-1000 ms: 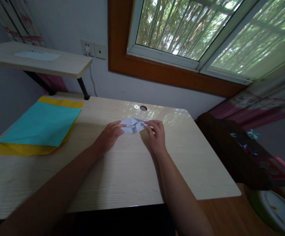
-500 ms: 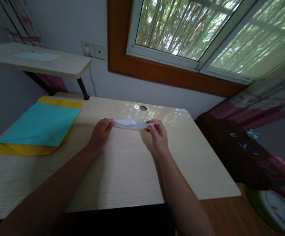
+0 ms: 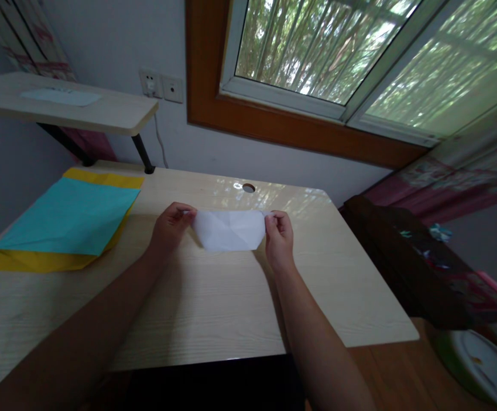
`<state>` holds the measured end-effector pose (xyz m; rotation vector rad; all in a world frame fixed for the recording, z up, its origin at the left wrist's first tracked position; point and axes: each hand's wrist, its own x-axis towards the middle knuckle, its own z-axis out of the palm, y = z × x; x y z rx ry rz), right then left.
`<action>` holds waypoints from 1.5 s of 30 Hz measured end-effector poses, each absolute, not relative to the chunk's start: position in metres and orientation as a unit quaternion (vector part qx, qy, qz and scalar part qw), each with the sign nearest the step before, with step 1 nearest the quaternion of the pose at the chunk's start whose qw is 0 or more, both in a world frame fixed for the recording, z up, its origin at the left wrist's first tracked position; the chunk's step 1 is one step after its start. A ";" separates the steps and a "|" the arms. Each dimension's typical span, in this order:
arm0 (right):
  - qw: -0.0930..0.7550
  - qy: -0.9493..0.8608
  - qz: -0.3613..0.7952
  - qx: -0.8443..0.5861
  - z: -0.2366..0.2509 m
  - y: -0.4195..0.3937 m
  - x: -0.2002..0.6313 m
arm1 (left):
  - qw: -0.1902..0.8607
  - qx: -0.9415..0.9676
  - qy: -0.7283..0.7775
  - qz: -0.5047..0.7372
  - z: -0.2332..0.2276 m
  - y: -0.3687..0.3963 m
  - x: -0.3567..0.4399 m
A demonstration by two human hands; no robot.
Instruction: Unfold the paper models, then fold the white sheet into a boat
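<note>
Left fingers: we see the left hand (image 3: 169,227) curled tight, fingertips pinched on the left end of the white paper (image 3: 230,229); barely any gap shows between thumb and fingers.
Right fingers: the right hand (image 3: 279,240) is closed the same way, thumb and fingertips nipping the paper's right end near its top corner.
Paper: we note it stretched between the two hands, its broad face turned toward us, creases faint across it, lower edge rounded. It hangs just above the desk (image 3: 214,297); whether that lower edge touches the wood we cannot tell.
Position: middle of the desk, a little toward the far edge, near the cable hole (image 3: 249,188).
Arms: both forearms run up from the near edge, converging on the paper.
Left side: a teal sheet (image 3: 66,216) lies flat on a yellow sheet (image 3: 38,261), well apart from the hands.
Beyond: a raised shelf (image 3: 72,111) stands at the back left; wall sockets (image 3: 161,85) sit beside the window (image 3: 338,63).
</note>
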<state>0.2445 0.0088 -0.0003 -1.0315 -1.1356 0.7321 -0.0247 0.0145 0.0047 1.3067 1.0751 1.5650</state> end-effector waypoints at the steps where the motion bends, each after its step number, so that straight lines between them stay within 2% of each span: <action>1: 0.661 -0.493 0.334 -0.456 0.000 0.008 0.243 | 0.434 0.500 0.413 0.625 0.006 0.014 -0.023; 8: 0.690 -0.411 0.369 -0.469 0.000 0.010 0.240 | 0.622 0.431 0.290 0.586 0.013 0.005 -0.016; 12: 0.703 -0.378 0.381 -0.466 0.000 0.011 0.239 | 0.659 0.458 0.239 0.547 0.009 0.003 -0.014; 22: 0.698 -0.347 0.406 -0.476 -0.003 0.014 0.237 | 0.658 0.435 0.249 0.562 0.009 0.005 -0.014; 33: 0.722 -0.366 0.386 -0.442 -0.003 0.018 0.240 | 0.574 0.404 0.335 0.628 0.006 0.017 -0.017; 45: 0.716 -0.395 0.383 -0.430 0.001 0.018 0.243 | 0.564 0.368 0.352 0.650 0.005 0.022 -0.020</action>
